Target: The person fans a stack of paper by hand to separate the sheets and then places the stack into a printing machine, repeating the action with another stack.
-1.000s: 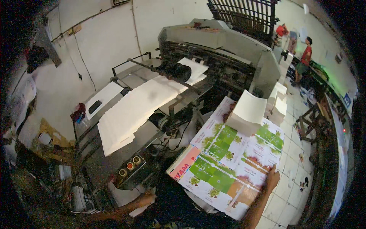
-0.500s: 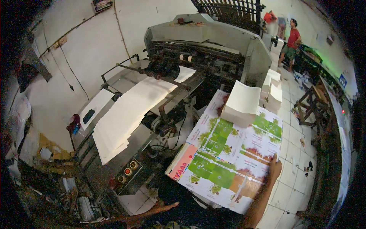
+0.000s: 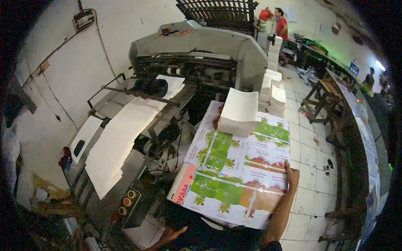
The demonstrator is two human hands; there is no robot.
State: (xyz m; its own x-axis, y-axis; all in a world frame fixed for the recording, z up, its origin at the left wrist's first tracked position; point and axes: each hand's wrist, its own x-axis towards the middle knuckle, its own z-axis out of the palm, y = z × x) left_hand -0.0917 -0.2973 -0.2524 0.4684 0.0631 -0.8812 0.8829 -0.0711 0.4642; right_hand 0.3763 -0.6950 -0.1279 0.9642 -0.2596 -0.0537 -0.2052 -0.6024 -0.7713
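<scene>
At the right edge of a large printed sheet [image 3: 228, 190], coloured green, brown and white, my right hand [image 3: 292, 179] has its fingers closed at the margin. The sheet lies on a pile of paper, and a pink printed piece [image 3: 184, 184] shows at its left side. On the far part of the sheet stands a thick stack of blank white paper [image 3: 238, 111], its top curving. Low in the view my left hand [image 3: 172, 235] is near my body, a digit stretched out, with nothing seen in it.
A grey printing machine [image 3: 197, 39] stands ahead, with fanned white sheets [image 3: 125, 134] on its feed table. Round buttons sit on a control box [image 3: 127, 203] nearby. More white paper stacks [image 3: 274, 94] stand beyond. A person in red [image 3: 282, 28] is far right, past a wooden stool [image 3: 320, 98].
My view has turned right, so the machine and paper appear further left. My right hand stays at the printed sheet's edge. The left hand remains low, its wrist now more upright.
</scene>
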